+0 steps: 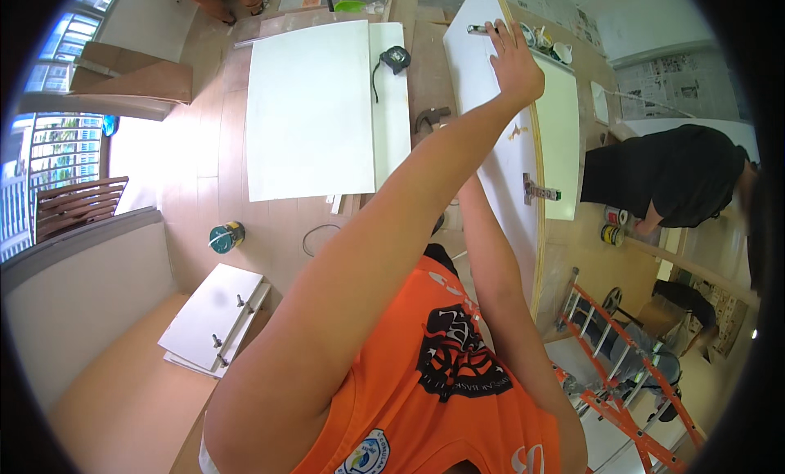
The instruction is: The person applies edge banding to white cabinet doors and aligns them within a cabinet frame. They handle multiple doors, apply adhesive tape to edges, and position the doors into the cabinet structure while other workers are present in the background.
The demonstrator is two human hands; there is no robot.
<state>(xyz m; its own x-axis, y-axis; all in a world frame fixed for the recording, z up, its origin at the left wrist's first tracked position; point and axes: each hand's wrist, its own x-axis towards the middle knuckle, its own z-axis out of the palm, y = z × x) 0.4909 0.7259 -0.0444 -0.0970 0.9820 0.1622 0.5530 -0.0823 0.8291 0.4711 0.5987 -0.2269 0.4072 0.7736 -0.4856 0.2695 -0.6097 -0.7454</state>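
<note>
1. White with a raw brown edge, the panel lies under the arms, just right of two white sheets.
2. The left hand reaches far forward, its arm slanting across the body; its fingers are extended and loosely spread, not clenched, the tips touching the upper hinge at the panel.
3. The right arm extends forward beneath the left; the right hand is hidden by the left forearm, so I cannot tell its grip.
4. Counted: two hinges on the panel, the lower hinge well apart from the upper; one tape measure on the sheets; one hammer between sheets and panel, its handle partly covered by the forearm.
5. To the left are one green can and two stacked boards bearing three metal fittings.
6. To the right, a co-worker in black bends near two cans; an orange stepladder stands nearer the wearer.
</note>
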